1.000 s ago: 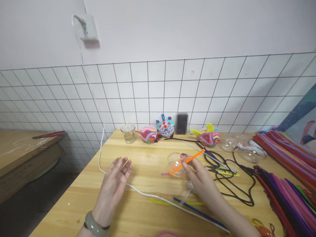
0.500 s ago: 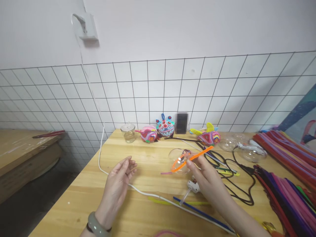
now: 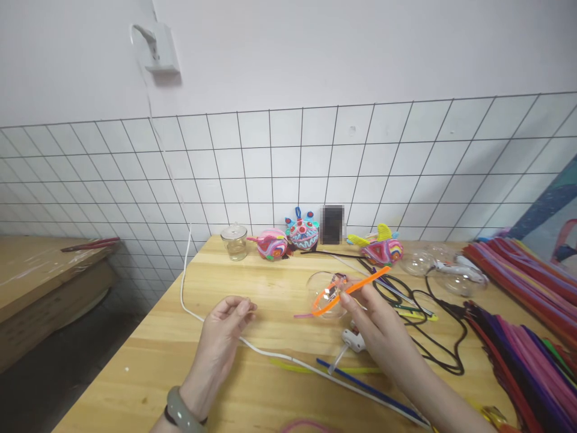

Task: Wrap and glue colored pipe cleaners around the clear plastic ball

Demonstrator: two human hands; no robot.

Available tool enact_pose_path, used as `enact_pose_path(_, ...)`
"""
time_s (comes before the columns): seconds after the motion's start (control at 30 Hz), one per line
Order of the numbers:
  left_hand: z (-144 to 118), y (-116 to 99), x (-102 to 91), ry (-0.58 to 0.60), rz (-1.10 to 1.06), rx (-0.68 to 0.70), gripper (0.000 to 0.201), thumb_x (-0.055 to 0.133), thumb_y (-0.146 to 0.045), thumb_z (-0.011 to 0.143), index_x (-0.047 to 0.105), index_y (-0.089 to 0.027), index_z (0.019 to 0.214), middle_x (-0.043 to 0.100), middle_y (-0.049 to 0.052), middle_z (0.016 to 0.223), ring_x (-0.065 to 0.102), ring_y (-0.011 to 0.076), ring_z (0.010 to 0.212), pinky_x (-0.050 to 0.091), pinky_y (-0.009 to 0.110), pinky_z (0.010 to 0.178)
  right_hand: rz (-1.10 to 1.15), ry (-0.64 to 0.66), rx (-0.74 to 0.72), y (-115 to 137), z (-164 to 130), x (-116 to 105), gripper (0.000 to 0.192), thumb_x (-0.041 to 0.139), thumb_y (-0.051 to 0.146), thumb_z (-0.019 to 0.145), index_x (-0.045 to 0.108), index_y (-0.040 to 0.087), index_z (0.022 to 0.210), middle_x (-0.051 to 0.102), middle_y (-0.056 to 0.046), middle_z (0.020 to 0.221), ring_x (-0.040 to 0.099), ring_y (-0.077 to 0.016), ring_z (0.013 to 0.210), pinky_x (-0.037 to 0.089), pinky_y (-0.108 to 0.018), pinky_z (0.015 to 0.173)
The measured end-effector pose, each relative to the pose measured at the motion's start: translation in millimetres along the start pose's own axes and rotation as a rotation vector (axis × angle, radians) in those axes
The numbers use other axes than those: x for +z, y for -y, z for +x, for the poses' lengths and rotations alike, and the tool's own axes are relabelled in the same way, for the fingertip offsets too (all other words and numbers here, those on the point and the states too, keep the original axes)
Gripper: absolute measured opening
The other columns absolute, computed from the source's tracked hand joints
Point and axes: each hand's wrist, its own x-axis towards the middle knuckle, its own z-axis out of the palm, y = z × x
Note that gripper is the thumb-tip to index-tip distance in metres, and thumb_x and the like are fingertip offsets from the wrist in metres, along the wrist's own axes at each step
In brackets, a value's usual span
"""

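My right hand [image 3: 383,322] pinches an orange pipe cleaner [image 3: 367,281] between thumb and fingers. One end of it sticks out to the upper right; the other part bends back into a loop on the left. Behind this loop is a clear plastic ball [image 3: 315,285], partly covered by the hand. To the left, my left hand [image 3: 228,328] hovers over the table with fingers curled and thumb against the index finger; nothing shows in it. A white glue gun [image 3: 353,340] lies under my right hand, partly hidden by it.
Colourful fish-like crafts [image 3: 273,245] stand along the wall beside a lidded glass cup [image 3: 234,243] and a blurred dark panel [image 3: 332,224]. A white cord [image 3: 270,355] crosses the table. Black cables [image 3: 460,349], clear balls [image 3: 417,263] and pipe cleaner bundles [image 3: 536,361] lie right.
My left hand has moved slightly right and down, and its fingers have drawn closer together. My right hand and the orange pipe cleaner stay nearly still.
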Motion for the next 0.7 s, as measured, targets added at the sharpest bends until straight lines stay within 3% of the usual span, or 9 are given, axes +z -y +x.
enact_pose_path(0.13,-1.1,1.7,0.5,0.01,0.03,-0.011,0.036,0.094,-0.032,0.04,0.074,-0.012,0.062,0.071,0.003,0.062,0.063,0.0125,0.065,0.054,0.021,0.063,0.039,0.008,-0.005,-1.9,-0.4,0.9,0.035,0.048,0.053,0.088,0.06,0.022,0.097,0.066,-0.013,0.108,0.06,-0.0295,0.103,0.054,-0.041,0.081)
enact_pose_path(0.27,-1.1,2.8,2.4,0.038,0.032,-0.024,0.034,0.093,-0.032,0.045,0.075,-0.012,0.065,0.071,0.004,0.065,0.062,0.0124,0.065,0.053,0.021,0.062,0.054,0.019,-0.029,-5.2,-0.3,1.9,0.036,0.048,0.053,0.089,0.059,0.021,0.101,0.065,-0.013,0.111,0.059,-0.0288,0.11,0.051,-0.041,0.091)
enact_pose_path(0.57,-3.8,3.8,4.4,0.119,-0.035,-0.083,0.032,0.089,-0.031,0.055,0.074,-0.012,0.075,0.07,0.005,0.069,0.064,0.0153,0.069,0.054,0.025,0.062,0.062,0.006,-0.05,-8.7,-1.1,3.8,0.035,0.049,0.054,0.089,0.062,0.022,0.097,0.068,-0.011,0.105,0.063,-0.0276,0.099,0.055,-0.039,0.083)
enact_pose_path(0.7,-4.8,3.3,5.2,0.136,-0.05,-0.097,0.032,0.088,-0.03,0.057,0.074,-0.011,0.078,0.07,0.006,0.07,0.064,0.0162,0.068,0.055,0.026,0.061,0.069,0.001,-0.059,-7.7,-1.2,4.8,0.037,0.05,0.056,0.089,0.063,0.022,0.1,0.067,-0.012,0.112,0.063,-0.0272,0.101,0.055,-0.039,0.084)
